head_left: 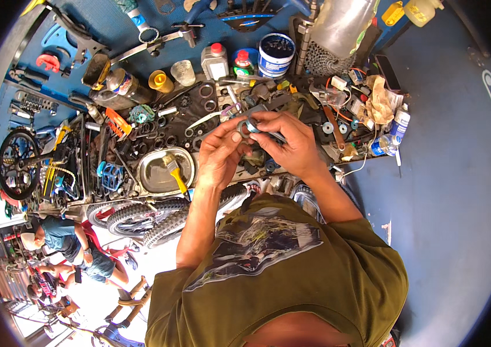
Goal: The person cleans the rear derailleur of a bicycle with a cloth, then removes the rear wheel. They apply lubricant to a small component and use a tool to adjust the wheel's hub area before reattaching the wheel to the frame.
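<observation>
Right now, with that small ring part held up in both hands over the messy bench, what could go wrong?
1. The small ring part is pinched only by fingertips of the left hand and right hand; a slip could lose it among the loose rings and bearings below.
2. The metal tray holding a yellow-handled brush sits beside the left wrist and could get knocked.

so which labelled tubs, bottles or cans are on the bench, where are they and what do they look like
Round blue-and-white labelled tub: back of the bench, lid on.
Small clear bottle with red cap: left of the tub, pale label.
Green-and-red labelled can: between bottle and tub.
White spray can with blue label: right end of the bench.
Glass jar with colourful label: back left, lying tilted.
</observation>
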The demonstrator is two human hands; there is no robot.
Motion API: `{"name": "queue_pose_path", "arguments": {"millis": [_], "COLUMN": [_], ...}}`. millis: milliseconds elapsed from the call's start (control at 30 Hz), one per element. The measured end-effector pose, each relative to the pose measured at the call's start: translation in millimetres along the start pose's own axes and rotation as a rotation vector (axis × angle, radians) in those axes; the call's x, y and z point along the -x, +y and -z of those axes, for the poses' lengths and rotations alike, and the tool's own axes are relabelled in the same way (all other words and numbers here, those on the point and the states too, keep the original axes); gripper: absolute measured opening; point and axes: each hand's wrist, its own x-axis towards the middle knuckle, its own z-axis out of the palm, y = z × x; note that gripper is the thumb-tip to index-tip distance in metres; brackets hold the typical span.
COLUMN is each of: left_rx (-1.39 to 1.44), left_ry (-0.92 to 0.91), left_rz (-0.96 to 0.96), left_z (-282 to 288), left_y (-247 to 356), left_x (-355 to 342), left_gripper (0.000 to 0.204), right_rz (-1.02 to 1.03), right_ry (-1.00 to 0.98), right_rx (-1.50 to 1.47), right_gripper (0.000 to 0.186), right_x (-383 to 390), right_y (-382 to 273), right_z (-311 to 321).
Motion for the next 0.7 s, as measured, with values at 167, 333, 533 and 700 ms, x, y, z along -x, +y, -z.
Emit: {"name": "queue_pose_path", "arguments": {"millis": [167, 333, 533, 700], "left_rx": [-0.063, -0.102, -0.077, -0.060], "left_ry": [0.067, 0.068, 0.040, 0.019], "left_rz": [-0.017, -0.031, -0.009, -0.017], "left_z": [3, 6, 7, 14], "left_y": [9, 12, 14, 12], "left_x": [7, 10, 12, 13], "left_gripper": [0.034, 0.035, 0.036, 0.036], "right_rz": [0.082, 0.042, 0.034, 0.046], "right_ry": [-0.076, -0.120, -0.130, -0.129], "right_rx": [0.020, -0.017, 0.038, 0.056], "right_gripper": [0.023, 0.028, 0.043, 0.044], "right_x": [-5, -8, -12, -12], "right_y": [-3, -7, -14, -12], "right_z": [-7, -6, -7, -9]}}
